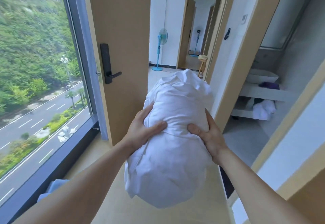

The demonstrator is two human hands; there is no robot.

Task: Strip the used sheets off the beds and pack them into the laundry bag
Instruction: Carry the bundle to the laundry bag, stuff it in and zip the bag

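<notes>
Pale flooring runs through a bright corridor toward further doorways; left of the open wooden door (121, 30), a tall window (35, 57) looks down on a road and a green slope. On the door sits a black lock handle (108, 64); just right of the door, farther back, stands a blue fan (160, 48). Nearer than the door and slightly to its right, a bundle of white sheets (172, 153) is held up in mid-air — the left hand (140, 134) grips its left flank, thumb pressed into the cloth; the right hand (210, 137) clamps the opposite flank likewise. Well right of the door, a washroom shelf (258, 92) carries a purple item (269, 85) — white cloth (263, 112) lies beneath.
</notes>
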